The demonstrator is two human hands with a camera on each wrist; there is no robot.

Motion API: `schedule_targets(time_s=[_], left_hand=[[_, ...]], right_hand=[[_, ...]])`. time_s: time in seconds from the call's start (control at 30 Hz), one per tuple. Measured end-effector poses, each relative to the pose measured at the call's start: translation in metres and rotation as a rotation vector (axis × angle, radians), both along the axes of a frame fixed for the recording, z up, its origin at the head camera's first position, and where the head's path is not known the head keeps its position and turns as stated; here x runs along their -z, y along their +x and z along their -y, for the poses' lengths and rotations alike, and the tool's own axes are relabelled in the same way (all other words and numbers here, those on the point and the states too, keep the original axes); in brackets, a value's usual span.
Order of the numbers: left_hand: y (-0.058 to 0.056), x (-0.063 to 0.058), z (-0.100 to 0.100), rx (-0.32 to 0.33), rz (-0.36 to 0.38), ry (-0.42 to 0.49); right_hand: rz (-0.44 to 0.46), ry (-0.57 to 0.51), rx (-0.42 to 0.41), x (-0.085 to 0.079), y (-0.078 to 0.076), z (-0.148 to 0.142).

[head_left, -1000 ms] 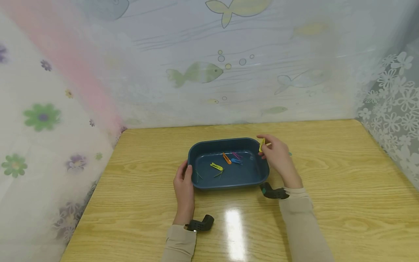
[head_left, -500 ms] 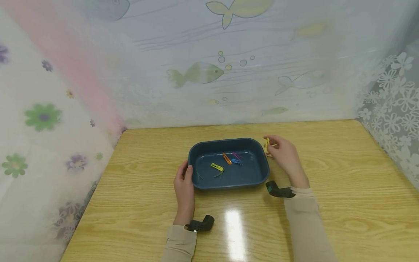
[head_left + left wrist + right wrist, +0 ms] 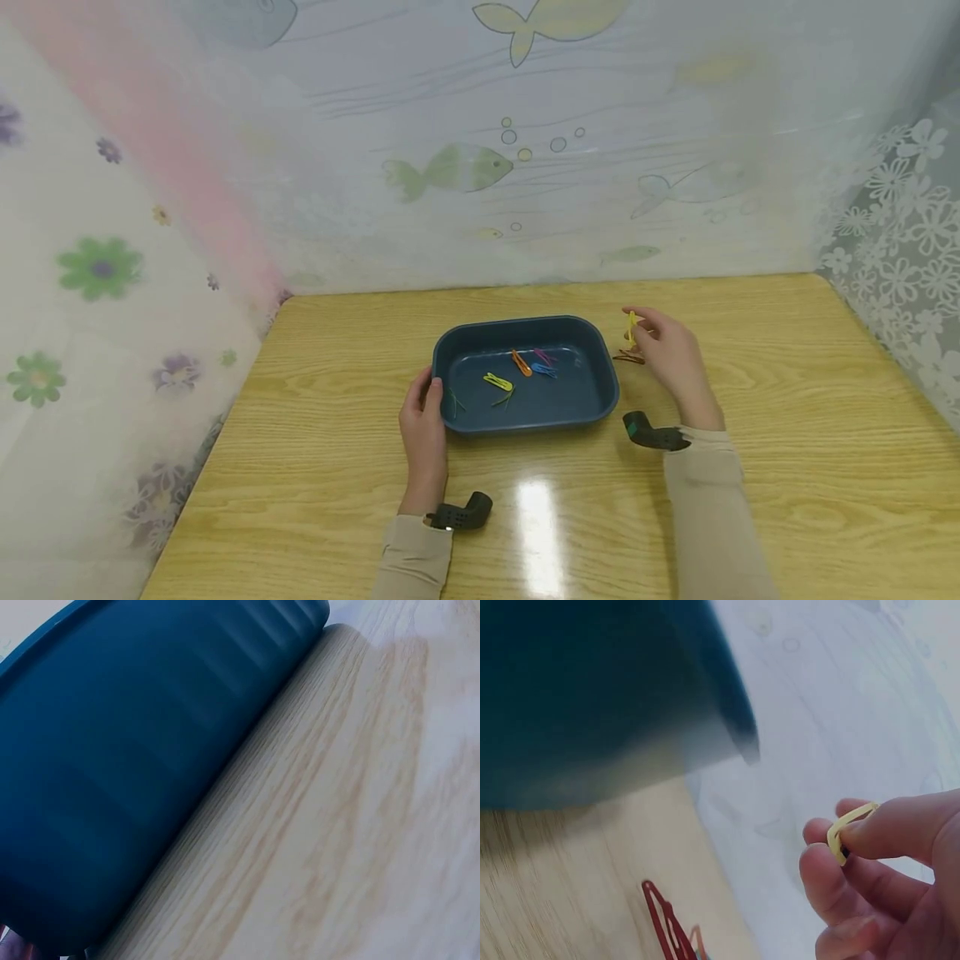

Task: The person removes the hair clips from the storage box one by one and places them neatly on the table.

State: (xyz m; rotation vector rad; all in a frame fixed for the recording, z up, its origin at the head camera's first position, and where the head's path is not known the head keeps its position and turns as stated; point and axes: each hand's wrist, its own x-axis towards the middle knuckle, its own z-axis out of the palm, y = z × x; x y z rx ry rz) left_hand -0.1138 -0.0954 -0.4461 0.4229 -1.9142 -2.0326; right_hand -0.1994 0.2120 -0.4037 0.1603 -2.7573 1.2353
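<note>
A dark blue plastic basin [image 3: 525,429] sits on the table. My left hand [image 3: 423,421] holds its left end, thumb over the rim and fingers along the outer wall. Beyond the basin's right end, my right hand [image 3: 670,354] pinches a yellow snap hair clip [image 3: 838,834] between thumb and fingers. Below that hand a dark red hair clip [image 3: 666,922] lies on the table, with a paler clip [image 3: 698,941] partly showing beside it. Inside the basin are an orange clip [image 3: 521,363], a blue clip [image 3: 543,369], a purple clip [image 3: 545,357], a yellow-green clip [image 3: 498,382] and thin green clips [image 3: 504,397].
The wood-grain table [image 3: 337,467] meets a fish-patterned curtain [image 3: 450,242] at the back. Flowered cloth [image 3: 97,350] hangs on the left, and a lacy floral sheet [image 3: 907,200] on the right. The basin's wall [image 3: 142,742] fills much of the left wrist view.
My right hand has moved right, away from the basin's right rim, with the yellow hair clip still pinched. The dark red clip has come into view. The left hand keeps its hold.
</note>
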Motion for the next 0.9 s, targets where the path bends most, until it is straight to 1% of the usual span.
schedule_targets(time_s=[0.17, 0.23, 0.3, 0.4, 0.57, 0.63, 0.9], left_hand=[[-0.005, 0.014, 0.002, -0.014, 0.001, -0.018], [-0.006, 0.017, 0.003, -0.017, -0.002, -0.027], [-0.006, 0.018, 0.003, -0.015, -0.009, -0.023], [-0.005, 0.013, 0.003, -0.008, -0.011, -0.009], [0.001, -0.002, -0.001, 0.003, -0.004, -0.013], [0.003, -0.007, -0.003, 0.003, 0.002, -0.021], [0.003, -0.008, -0.003, -0.003, -0.002, -0.021]], right_hand=[[-0.003, 0.004, 0.005, 0.001, 0.001, -0.006], [0.002, 0.006, 0.006, 0.002, 0.002, -0.008], [0.008, 0.016, 0.016, 0.003, 0.002, -0.010], [0.018, 0.035, 0.041, 0.004, 0.002, -0.013], [0.030, 0.045, 0.074, 0.006, 0.002, -0.017], [0.029, 0.043, 0.085, 0.007, 0.002, -0.019], [0.018, -0.013, 0.151, 0.016, 0.000, -0.025]])
